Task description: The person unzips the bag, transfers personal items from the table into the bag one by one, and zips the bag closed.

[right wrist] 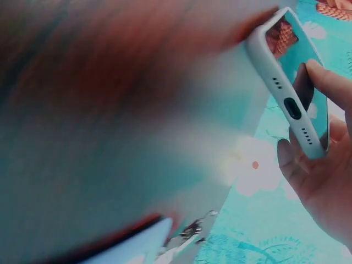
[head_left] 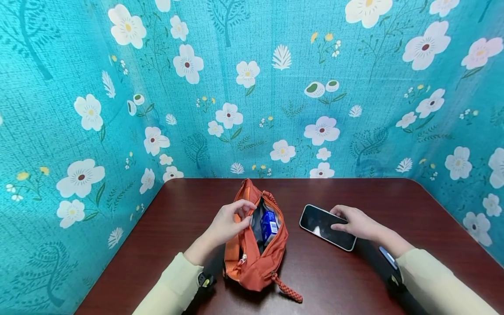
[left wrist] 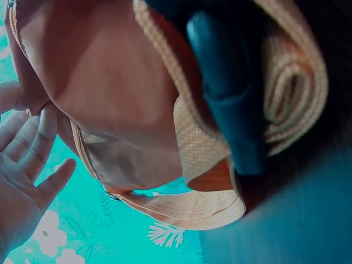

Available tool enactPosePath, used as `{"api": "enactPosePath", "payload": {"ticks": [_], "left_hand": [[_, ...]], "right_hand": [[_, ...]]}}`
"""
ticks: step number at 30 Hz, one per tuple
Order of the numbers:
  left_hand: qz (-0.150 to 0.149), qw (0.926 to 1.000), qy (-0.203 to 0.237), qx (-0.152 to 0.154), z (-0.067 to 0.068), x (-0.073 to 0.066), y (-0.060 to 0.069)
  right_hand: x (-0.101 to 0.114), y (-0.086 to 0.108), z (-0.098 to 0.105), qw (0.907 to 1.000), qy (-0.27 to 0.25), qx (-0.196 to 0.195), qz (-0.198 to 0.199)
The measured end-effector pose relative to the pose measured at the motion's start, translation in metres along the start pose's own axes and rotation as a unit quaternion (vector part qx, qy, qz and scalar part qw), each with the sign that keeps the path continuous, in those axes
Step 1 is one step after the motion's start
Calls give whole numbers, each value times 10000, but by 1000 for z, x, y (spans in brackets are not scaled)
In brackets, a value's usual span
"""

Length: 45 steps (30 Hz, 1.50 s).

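An orange-red zip pouch stands on the table, its mouth unzipped and grey lining showing. Inside leans a small blue box with a white barcode label. My left hand holds the left edge of the pouch's mouth between thumb and fingers; the left wrist view shows its fingers against the fabric. To the right of the pouch, my right hand grips a smartphone by its far right side, thumb over the dark screen. In the right wrist view the phone appears tilted, its white-cased end towards the camera.
The dark red-brown table meets a turquoise floral curtain at the back and sides. A braided zip pull lies in front of the pouch. By the right forearm sits a bluish flat thing, partly hidden; its kind is unclear.
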<state>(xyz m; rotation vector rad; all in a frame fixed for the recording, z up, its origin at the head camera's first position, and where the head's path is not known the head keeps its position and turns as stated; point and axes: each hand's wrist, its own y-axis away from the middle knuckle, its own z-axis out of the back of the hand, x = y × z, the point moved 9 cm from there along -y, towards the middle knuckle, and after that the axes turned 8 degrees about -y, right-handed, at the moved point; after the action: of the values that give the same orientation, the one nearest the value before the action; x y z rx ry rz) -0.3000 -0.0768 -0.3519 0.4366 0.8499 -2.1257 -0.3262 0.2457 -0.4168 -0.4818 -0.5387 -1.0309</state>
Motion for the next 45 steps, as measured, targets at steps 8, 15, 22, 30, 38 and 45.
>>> {"api": "enactPosePath", "payload": {"ticks": [8, 15, 22, 30, 38, 45], "left_hand": [[-45, 10000, 22, -47, 1, -1, 0], [-48, 10000, 12, -66, 0, 1, 2], [0, 9999, 75, -72, 0, 3, 2], [29, 9999, 152, -66, 0, 3, 2], [103, 9997, 233, -36, 0, 4, 1], [38, 9992, 395, -25, 0, 3, 0]], "right_hand": [[27, -2, 0, 9984, 84, 266, 489], [47, 3, -2, 9946, 527, 319, 840], [67, 0, 4, 9909, 498, 171, 1236], [102, -13, 19, 9813, 595, -217, 1818], [140, -28, 24, 9723, 375, -162, 2303], [177, -37, 21, 9567, 235, 48, 2901]]}}
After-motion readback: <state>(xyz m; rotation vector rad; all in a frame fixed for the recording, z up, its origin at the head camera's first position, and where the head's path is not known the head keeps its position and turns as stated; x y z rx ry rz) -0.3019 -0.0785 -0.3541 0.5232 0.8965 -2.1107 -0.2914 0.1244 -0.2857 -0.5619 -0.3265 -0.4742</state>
